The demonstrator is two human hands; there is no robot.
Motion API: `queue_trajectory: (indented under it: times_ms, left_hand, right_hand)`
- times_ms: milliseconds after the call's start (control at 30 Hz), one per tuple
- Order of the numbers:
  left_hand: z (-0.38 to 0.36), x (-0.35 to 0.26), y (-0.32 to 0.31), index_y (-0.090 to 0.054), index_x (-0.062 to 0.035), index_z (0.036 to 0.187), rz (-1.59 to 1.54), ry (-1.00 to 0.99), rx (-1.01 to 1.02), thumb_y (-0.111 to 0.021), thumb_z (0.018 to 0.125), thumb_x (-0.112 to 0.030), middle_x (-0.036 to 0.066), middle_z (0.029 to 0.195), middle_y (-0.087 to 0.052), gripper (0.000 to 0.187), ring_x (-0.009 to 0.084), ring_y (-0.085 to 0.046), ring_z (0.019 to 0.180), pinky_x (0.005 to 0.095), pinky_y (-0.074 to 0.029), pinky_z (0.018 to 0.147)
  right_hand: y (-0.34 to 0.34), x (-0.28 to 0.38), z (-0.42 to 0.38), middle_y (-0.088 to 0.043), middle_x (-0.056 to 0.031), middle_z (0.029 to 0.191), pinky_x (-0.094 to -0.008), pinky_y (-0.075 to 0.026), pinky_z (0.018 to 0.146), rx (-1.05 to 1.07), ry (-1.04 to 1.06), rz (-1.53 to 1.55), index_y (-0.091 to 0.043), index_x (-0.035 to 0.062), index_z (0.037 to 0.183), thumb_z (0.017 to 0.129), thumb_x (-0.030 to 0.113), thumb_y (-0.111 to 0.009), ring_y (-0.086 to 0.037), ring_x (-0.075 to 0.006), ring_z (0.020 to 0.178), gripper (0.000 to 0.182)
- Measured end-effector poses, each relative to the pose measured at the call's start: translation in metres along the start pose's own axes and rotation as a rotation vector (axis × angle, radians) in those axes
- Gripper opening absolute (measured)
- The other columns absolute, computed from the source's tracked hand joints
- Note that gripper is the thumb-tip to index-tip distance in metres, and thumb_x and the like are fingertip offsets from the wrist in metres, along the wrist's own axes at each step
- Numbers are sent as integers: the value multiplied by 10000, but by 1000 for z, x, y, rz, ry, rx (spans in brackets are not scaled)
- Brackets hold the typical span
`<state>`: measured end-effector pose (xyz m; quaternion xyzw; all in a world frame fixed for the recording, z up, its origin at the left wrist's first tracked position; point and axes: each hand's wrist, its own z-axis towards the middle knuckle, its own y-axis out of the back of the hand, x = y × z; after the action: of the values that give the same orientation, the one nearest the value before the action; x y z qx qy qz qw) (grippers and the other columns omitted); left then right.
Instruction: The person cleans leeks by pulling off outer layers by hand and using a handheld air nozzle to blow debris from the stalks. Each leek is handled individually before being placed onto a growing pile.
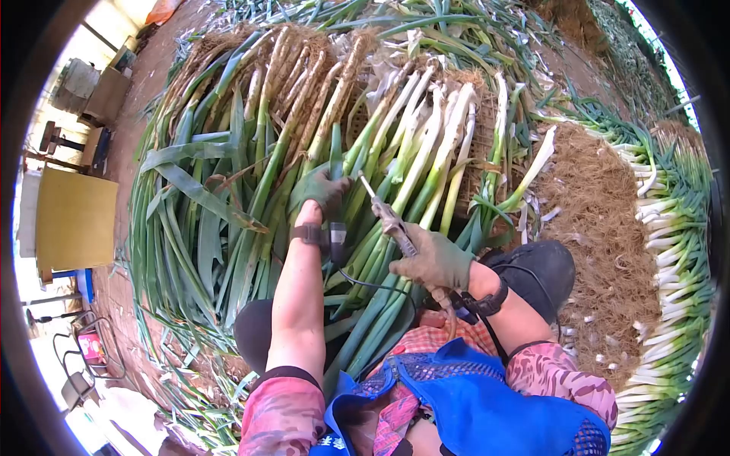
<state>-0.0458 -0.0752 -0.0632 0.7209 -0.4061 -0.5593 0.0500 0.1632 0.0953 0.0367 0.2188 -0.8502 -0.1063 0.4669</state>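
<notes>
My left hand (323, 190), in a green glove, is closed around green leek leaves (335, 152) in the middle of a large pile. Gripped in my gloved right hand (437, 258) is a metal spray gun (391, 224), its thin nozzle pointing up and left over the leeks. A hose runs down from its handle. Soil-covered leeks (334, 99) with brown roots lie beyond my left hand. Whiter leek stalks (449, 125) lie beyond the gun, roots facing away from me.
At the right, a long curved row of white-stemmed leeks (669, 289) borders a mat of brown roots (601, 251). A yellow panel (76, 220) and a metal-framed chair (99, 346) stand at the left. Loose leaves (205, 395) litter the ground.
</notes>
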Motion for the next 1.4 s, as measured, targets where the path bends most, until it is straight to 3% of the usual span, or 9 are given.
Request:
queue_trajectory:
  times_ms: [133, 367, 400, 900, 1000, 1100, 1167, 1300, 1400]
  left_hand:
    - [-6, -16, -4, -743, -86, 1080, -9, 34, -26, -782, 786, -357, 96, 957, -745, 402, 205, -689, 856, 349, -528, 812]
    - [32, 24, -39, -689, -13, 1095, 64, 46, -41, -795, 735, -362, 172, 962, -730, 513, 275, -697, 897, 388, -536, 839]
    - [24, 14, -38, -685, -5, 1097, 179, 33, -72, -789, 740, -368, 168, 945, -727, 520, 265, -693, 877, 388, -534, 827]
    - [8, -2, -33, -750, -81, 1043, -18, 81, 56, -771, 730, -398, 155, 942, -751, 446, 278, -716, 892, 391, -539, 855]
    - [8, 2, -35, -757, -105, 1041, -39, 88, 114, -778, 715, -416, 125, 916, -757, 452, 271, -722, 854, 386, -547, 839]
    - [-8, -22, -25, -760, -116, 1042, 211, 103, 169, -776, 705, -462, 131, 998, -750, 483, 291, -715, 925, 399, -540, 875]
    - [-8, -21, -31, -762, -113, 1033, 309, 87, 105, -765, 703, -504, 150, 1149, -694, 511, 306, -680, 1053, 412, -516, 942]
    - [-4, -18, -35, -760, -122, 1043, 296, 113, 77, -752, 711, -511, 151, 1204, -655, 511, 318, -658, 1097, 417, -503, 967]
    - [-5, -24, -35, -757, -132, 1063, 321, 104, 53, -745, 717, -511, 140, 1220, -642, 513, 317, -656, 1101, 420, -505, 967]
  right_hand:
    - [14, 9, 9, -674, -294, 1023, -448, -517, 878, -142, -149, 1, -506, -29, 1248, 783, 411, -708, -678, -412, 989, 671]
    - [-4, -4, 46, -682, -195, 913, -393, -531, 783, -239, -139, -33, -526, 11, 1299, 774, 374, -740, -684, -308, 841, 673]
    - [0, 2, 46, -679, -293, 995, -422, -530, 860, -217, -156, 5, -512, -70, 1223, 766, 386, -728, -687, -402, 955, 682]
    - [-2, 0, 89, -682, -280, 1067, -422, -535, 893, -259, -187, 17, -515, -71, 1277, 768, 370, -727, -690, -382, 1003, 705]
    - [31, 34, 108, -711, -222, 840, -399, -576, 743, -262, -247, -42, -531, -85, 1250, 784, 339, -726, -719, -327, 758, 660]
    - [58, 19, 156, -658, -193, 668, -392, -573, 539, -299, -216, 179, -622, -62, 971, 824, 251, -689, -659, -282, 514, 353]
    - [73, 26, 167, -650, -197, 653, -382, -583, 541, -310, -258, 52, -617, -54, 992, 826, 244, -681, -643, -297, 483, 348]
    - [49, -5, 139, -710, -241, 912, -400, -578, 784, -314, -189, -43, -558, -82, 1203, 811, 355, -689, -721, -344, 822, 602]
    - [12, -14, 89, -680, -207, 843, -387, -557, 728, -357, -195, -121, -528, -53, 1248, 776, 372, -714, -700, -309, 733, 662]
